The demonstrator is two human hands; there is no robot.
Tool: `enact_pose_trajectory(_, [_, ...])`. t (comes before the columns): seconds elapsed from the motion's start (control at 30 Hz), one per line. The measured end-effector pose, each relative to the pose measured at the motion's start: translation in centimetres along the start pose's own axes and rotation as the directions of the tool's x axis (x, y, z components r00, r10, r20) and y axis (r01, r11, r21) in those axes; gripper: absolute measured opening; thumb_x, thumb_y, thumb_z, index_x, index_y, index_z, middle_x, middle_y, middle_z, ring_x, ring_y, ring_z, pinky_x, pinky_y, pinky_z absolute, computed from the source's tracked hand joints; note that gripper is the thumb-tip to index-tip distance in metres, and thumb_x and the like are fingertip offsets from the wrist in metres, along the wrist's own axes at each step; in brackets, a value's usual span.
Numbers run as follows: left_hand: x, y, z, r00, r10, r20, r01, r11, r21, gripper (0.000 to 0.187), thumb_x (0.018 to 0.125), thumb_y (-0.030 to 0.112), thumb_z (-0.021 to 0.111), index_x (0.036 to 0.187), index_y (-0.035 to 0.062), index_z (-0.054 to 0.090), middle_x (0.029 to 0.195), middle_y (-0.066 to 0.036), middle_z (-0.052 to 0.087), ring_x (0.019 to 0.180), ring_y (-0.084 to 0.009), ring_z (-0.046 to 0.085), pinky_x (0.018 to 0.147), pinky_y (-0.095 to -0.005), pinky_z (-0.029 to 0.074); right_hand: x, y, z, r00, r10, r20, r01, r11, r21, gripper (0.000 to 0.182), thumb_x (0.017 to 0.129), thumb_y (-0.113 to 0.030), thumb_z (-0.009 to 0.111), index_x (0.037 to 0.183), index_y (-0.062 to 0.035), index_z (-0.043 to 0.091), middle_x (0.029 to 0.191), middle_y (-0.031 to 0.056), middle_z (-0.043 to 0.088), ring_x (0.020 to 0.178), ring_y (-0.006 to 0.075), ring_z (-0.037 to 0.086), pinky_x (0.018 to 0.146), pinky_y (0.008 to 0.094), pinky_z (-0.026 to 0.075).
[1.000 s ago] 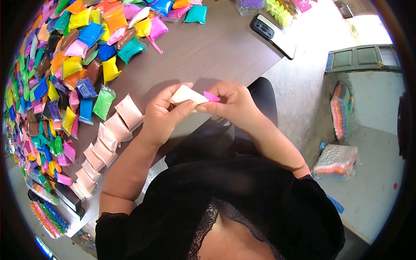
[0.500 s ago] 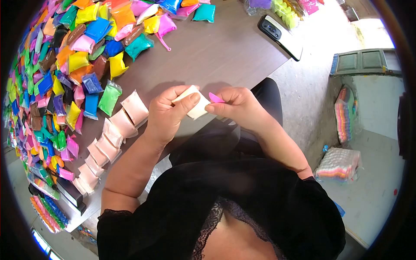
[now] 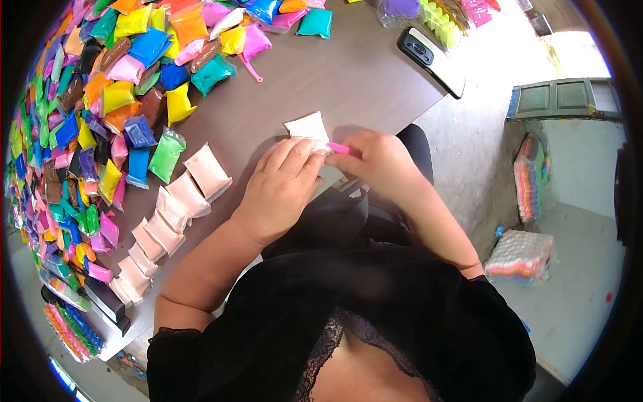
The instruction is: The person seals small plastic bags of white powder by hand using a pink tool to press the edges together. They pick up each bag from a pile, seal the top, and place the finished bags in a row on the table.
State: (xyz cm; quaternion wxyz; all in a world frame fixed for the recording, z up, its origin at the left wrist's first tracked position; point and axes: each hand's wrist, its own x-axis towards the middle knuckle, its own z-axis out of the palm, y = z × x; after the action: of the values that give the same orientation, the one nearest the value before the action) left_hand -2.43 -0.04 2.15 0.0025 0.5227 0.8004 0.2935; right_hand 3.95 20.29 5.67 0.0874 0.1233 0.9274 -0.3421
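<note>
My left hand (image 3: pixel 281 184) lies palm down at the table's near edge, its fingers together over the lower part of a cream packet (image 3: pixel 307 127). The packet's upper part shows beyond the fingertips, flat on the table. My right hand (image 3: pixel 372 159) is closed round a small pink tool (image 3: pixel 343 149), whose tip reaches the packet beside my left fingertips. What lies under the left fingers is hidden. Left of my left forearm, a row of pale peach packets (image 3: pixel 184 194) overlaps along the table.
Many coloured packets (image 3: pixel 120 95) cover the table's left side. A phone (image 3: pixel 432 61) lies near the right corner of the brown table (image 3: pixel 295 80). Beyond the edge, a wrapped bundle (image 3: pixel 519 254) sits on the floor.
The cream packet has gone from between my left thumb and fingers down onto the table. My left hand has turned palm down over it, and the pink tool's tip has moved against it.
</note>
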Motion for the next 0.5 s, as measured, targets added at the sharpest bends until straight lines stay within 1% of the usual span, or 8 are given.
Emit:
enact_pose_trajectory(0.07, [0.2,0.1,-0.3,1.000,0.005,-0.019,-0.004,0.999,0.039,0.052,0.082,0.014,0.075,0.129,-0.0002,0.059,0.137,-0.015,0.053,0.131,-0.0328,0.048,0.112,-0.0465,0.039,0.5,0.4,-0.4,1.000,0.012,0.024,-0.015,0.994,0.109,0.030,0.091,-0.031,0.072,0.083,-0.0028,0.066,0.079,0.0153,0.066,0.071,0.0331,0.066,0.065,0.0412,0.051])
enact_pose_trajectory(0.13, [0.2,0.0,-0.2,0.999,0.010,-0.039,-0.007,0.997,0.080,0.056,0.082,0.017,0.075,0.132,-0.0006,0.056,0.141,-0.015,0.051,0.135,-0.0326,0.045,0.115,-0.0470,0.036,1.2,1.3,-0.2,0.978,-0.008,-0.210,0.062,0.965,0.254,0.023,0.093,-0.026,0.068,0.088,-0.0030,0.066,0.085,0.0171,0.066,0.080,0.0341,0.066,0.070,0.0411,0.051])
enact_pose_trajectory(0.2, [0.1,-0.3,0.2,0.998,-0.029,0.062,0.026,0.999,0.047,0.062,0.084,0.022,0.074,0.137,-0.0012,0.053,0.147,-0.015,0.047,0.140,-0.0322,0.041,0.118,-0.0474,0.032,2.1,1.5,-0.6,0.984,0.021,-0.177,0.024,0.968,0.248,0.018,0.094,-0.020,0.066,0.089,-0.0035,0.067,0.090,0.0170,0.066,0.083,0.0348,0.065,0.073,0.0400,0.051])
enact_pose_trajectory(0.27, [0.2,-0.4,0.1,0.997,-0.030,0.076,0.028,0.999,0.040,0.062,0.084,0.023,0.074,0.137,-0.0011,0.052,0.147,-0.016,0.046,0.140,-0.0321,0.041,0.118,-0.0473,0.032,3.1,1.8,-0.4,0.939,-0.221,-0.265,0.253,0.963,0.092,0.015,0.092,-0.019,0.067,0.088,-0.0042,0.067,0.089,0.0141,0.066,0.083,0.0341,0.066,0.073,0.0404,0.052])
enact_pose_trajectory(0.37, [0.5,-0.4,-0.3,0.994,-0.044,0.098,0.043,0.999,0.015,0.063,0.085,0.024,0.073,0.138,-0.0013,0.052,0.147,-0.017,0.046,0.141,-0.0322,0.040,0.118,-0.0474,0.032,4.3,1.1,0.5,0.882,-0.367,-0.297,0.374,0.927,-0.034,0.015,0.090,-0.020,0.067,0.086,-0.0066,0.068,0.088,0.0102,0.065,0.081,0.0317,0.066,0.071,0.0415,0.053])
enact_pose_trajectory(0.4, [0.5,-0.4,-0.4,0.992,-0.056,0.109,0.056,0.998,-0.002,0.063,0.085,0.024,0.073,0.138,-0.0016,0.052,0.147,-0.017,0.046,0.141,-0.0325,0.040,0.118,-0.0476,0.032,4.5,0.9,0.7,0.882,-0.367,-0.295,0.374,0.927,-0.033,0.015,0.090,-0.020,0.067,0.086,-0.0066,0.068,0.088,0.0102,0.065,0.081,0.0317,0.066,0.071,0.0415,0.053])
enact_pose_trajectory(0.47, [0.6,-0.4,-0.4,0.992,-0.060,0.112,0.062,0.998,-0.016,0.062,0.085,0.024,0.073,0.138,-0.0018,0.052,0.147,-0.018,0.046,0.140,-0.0328,0.041,0.118,-0.0477,0.032,4.8,0.5,1.0,0.895,-0.416,-0.161,0.360,0.887,-0.288,0.009,0.086,-0.018,0.069,0.092,-0.0128,0.074,0.090,0.0043,0.068,0.081,0.0272,0.067,0.070,0.0376,0.056])
enact_pose_trajectory(0.5, [0.6,-0.4,-0.4,0.991,-0.062,0.114,0.066,0.997,-0.030,0.062,0.085,0.023,0.073,0.138,-0.0020,0.052,0.147,-0.018,0.046,0.140,-0.0331,0.041,0.118,-0.0479,0.032,5.0,0.5,0.8,0.896,-0.415,-0.159,0.361,0.887,-0.287,0.009,0.086,-0.018,0.069,0.092,-0.0128,0.074,0.090,0.0043,0.068,0.081,0.0272,0.067,0.070,0.0376,0.056])
